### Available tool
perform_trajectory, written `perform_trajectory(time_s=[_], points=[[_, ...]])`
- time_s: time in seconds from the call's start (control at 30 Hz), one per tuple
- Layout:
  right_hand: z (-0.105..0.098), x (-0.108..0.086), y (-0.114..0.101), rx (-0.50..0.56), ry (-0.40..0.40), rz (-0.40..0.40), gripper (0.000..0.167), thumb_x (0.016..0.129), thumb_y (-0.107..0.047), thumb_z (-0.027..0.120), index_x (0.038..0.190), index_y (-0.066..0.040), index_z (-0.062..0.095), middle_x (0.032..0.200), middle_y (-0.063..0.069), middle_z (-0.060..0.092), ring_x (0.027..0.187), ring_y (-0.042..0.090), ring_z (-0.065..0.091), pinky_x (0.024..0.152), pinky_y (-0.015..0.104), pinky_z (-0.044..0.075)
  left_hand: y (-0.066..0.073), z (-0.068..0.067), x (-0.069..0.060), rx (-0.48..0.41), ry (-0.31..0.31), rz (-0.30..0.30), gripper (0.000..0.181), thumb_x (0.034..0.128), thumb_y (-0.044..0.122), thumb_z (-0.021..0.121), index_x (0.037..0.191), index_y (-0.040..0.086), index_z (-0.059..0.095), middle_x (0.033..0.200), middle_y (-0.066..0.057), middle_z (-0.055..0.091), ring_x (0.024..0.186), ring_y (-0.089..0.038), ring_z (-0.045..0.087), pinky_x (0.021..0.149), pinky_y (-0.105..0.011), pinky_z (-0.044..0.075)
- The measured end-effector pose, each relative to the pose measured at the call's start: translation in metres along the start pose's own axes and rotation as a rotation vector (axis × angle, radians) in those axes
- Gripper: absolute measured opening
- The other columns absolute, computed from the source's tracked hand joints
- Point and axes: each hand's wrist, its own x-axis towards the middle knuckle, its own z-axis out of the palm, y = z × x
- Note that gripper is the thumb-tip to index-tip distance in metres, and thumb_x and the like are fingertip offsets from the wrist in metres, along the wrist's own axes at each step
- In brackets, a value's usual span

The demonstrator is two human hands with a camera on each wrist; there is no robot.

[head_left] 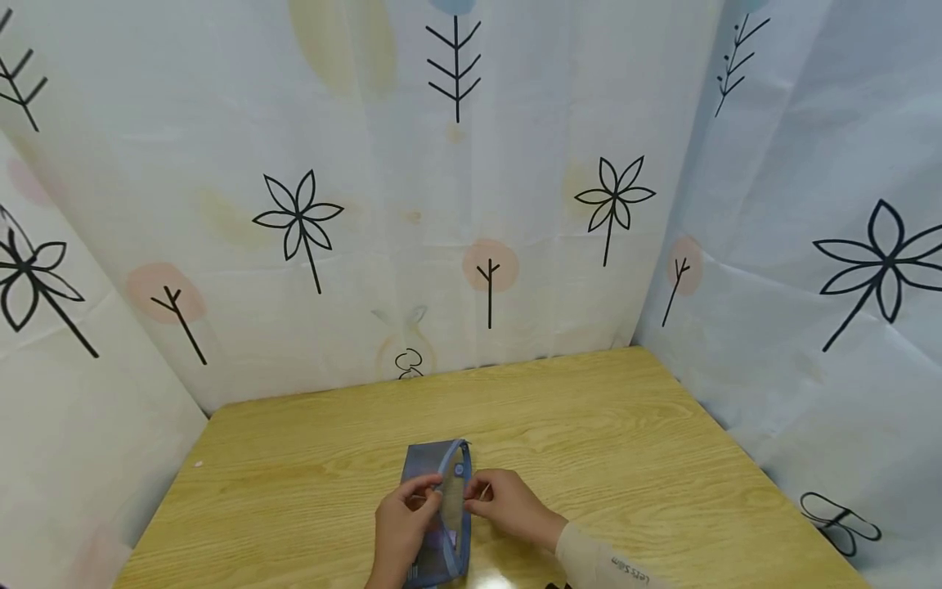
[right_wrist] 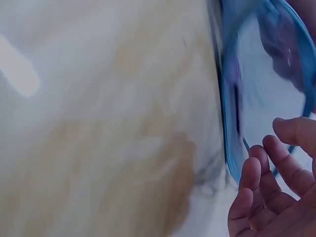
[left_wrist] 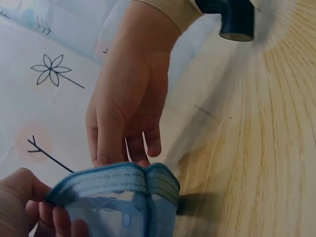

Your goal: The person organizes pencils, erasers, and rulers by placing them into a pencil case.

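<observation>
A blue, see-through mesh pouch (head_left: 425,460) with a blue-trimmed rim lies on the table near its front edge, its mouth spread apart. My left hand (head_left: 401,523) pinches the left side of that rim; in the left wrist view its fingers (left_wrist: 61,219) fold round the pouch's corner. At the opposite side of the mouth is my right hand (head_left: 508,501), fingertips by the right rim. The right wrist view has this hand (right_wrist: 276,187) with fingers loosely bent and a gap between thumb and forefinger. Purplish shapes show through the mesh, too blurred to name.
The wood-grain table (head_left: 294,466) stretches behind and to both sides of the pouch. White cloth walls (head_left: 545,286) with printed flowers enclose it at the back, left and right. A dark device (left_wrist: 237,19) is fastened at the right wrist.
</observation>
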Motion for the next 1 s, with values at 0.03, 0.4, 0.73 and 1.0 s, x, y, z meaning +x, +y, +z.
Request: perform_trajectory(time_s=[0.03,0.4,0.73,1.0], points=[[-0.004,0.0,0.0,-0.006,0.011,0.003,0.006,0.09,-0.014,0.069,0.09,-0.008,0.069,0.083,-0.006,0.066,0.069,0.003,0.056,0.061,0.018,0.049,0.0,0.001,0.0,0.038,-0.008,0.021,0.024,0.0792,0.005,0.067,0.101,0.005,0.076,0.084,-0.003,0.069,0.065,-0.007,0.062,0.05,-0.021,0.054],[-0.025,-0.007,0.009,-0.07,0.042,0.049,0.005,0.092,-0.016,0.067,0.087,-0.016,0.068,0.084,-0.007,0.065,0.07,0.007,0.057,0.059,0.02,0.048,0.0,0.009,0.0,0.289,-0.208,0.182,0.019,0.0804,0.01,0.074,0.099,0.009,0.077,0.074,0.007,0.062,0.064,-0.002,0.057,0.052,-0.018,0.048],[-0.038,-0.004,0.009,-0.117,0.064,0.058,0.006,0.093,-0.016,0.066,0.087,-0.018,0.067,0.083,-0.006,0.064,0.067,0.009,0.056,0.057,0.021,0.048,0.001,0.015,0.002,0.411,-0.188,0.275,0.017,0.08,0.014,0.075,0.097,0.014,0.078,0.073,0.013,0.058,0.061,0.003,0.053,0.051,-0.016,0.044],[-0.041,-0.006,0.007,-0.135,0.051,0.053,0.007,0.094,-0.019,0.066,0.087,-0.018,0.067,0.081,-0.008,0.062,0.064,0.005,0.053,0.055,0.021,0.047,0.0,0.011,-0.001,0.367,-0.215,0.283,0.016,0.0827,0.02,0.077,0.097,0.014,0.077,0.075,0.011,0.059,0.062,0.003,0.053,0.053,-0.016,0.046]])
